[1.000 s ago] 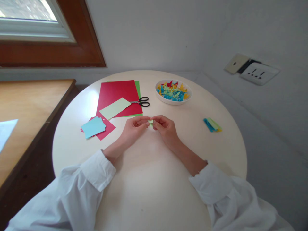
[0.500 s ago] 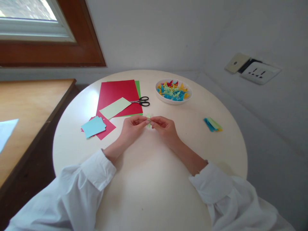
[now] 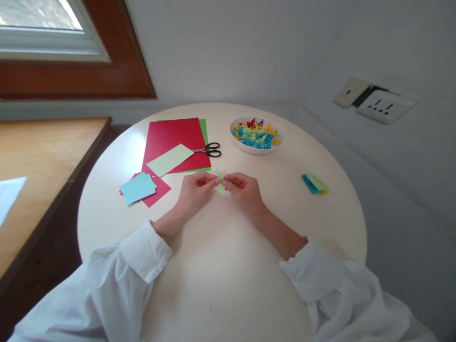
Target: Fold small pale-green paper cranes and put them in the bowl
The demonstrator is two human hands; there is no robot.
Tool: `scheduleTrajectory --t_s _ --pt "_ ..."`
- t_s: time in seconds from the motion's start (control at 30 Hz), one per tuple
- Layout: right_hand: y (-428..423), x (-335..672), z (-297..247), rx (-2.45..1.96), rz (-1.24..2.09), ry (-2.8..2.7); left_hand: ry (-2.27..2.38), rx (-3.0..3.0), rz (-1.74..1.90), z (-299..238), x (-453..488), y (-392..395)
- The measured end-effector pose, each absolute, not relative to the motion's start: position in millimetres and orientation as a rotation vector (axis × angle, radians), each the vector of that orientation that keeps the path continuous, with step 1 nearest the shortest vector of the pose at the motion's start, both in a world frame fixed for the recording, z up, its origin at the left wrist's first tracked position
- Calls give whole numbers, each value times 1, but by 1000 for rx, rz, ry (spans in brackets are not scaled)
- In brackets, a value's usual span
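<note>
My left hand (image 3: 195, 189) and my right hand (image 3: 244, 189) meet over the middle of a round cream table (image 3: 221, 266). Between their pinched fingertips sits a small folded pale green paper piece (image 3: 220, 182), held just above the tabletop. Both hands grip it, one from each side. My forearms in white sleeves rest on the table.
Red and green sheets (image 3: 176, 142) lie at the back left, with a pale green strip (image 3: 170, 159) and black scissors (image 3: 210, 150). Light blue squares (image 3: 138, 187) lie left. A white bowl (image 3: 257, 134) holds several coloured folded pieces. Small papers (image 3: 315, 184) lie right. A wooden desk (image 3: 39, 161) stands left.
The small green piece has been turned between my fingertips and now shows longer, pointing up and down. My hands stay in nearly the same place.
</note>
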State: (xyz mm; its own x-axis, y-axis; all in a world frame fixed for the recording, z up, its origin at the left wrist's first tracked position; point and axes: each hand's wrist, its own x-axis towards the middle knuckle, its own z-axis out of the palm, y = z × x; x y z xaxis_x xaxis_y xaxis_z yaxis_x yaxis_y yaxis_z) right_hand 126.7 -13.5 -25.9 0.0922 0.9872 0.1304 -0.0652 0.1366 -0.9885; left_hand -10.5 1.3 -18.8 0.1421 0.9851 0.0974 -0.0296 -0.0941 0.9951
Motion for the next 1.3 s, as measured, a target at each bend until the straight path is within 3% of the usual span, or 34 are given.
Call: scheduleTrajectory --t_s 1.3 --pt "-15 124 -23 -1140 1086 -1104 1050 1335 1187 -14 -10 -4"
